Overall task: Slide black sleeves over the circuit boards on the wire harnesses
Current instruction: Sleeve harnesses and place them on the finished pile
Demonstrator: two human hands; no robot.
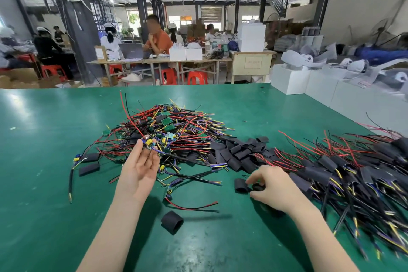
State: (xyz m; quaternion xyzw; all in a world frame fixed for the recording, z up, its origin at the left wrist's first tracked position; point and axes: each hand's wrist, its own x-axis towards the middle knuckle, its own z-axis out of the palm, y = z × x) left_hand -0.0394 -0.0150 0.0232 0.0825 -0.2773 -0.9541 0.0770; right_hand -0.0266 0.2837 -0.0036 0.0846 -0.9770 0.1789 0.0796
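Observation:
My left hand (141, 166) is raised palm up above the green table (44, 183) and pinches a small circuit board (148, 143) with wires at its fingertips. Behind it lies a tangled heap of bare harnesses (167, 130) with green boards and red, black, yellow and purple wires. My right hand (272, 185) is low on the table at the right, fingers curled round a black sleeve (257, 187). Another black sleeve (241, 185) lies just left of that hand. One loose sleeve (172, 224) sits near the front between my arms.
A pile of loose black sleeves (238, 152) lies right of the heap. Sleeved harnesses (353, 174) are stacked at the far right. A loose harness with red wire (189, 205) lies in front. White boxes (309, 86) border the table's right; several people work at far benches.

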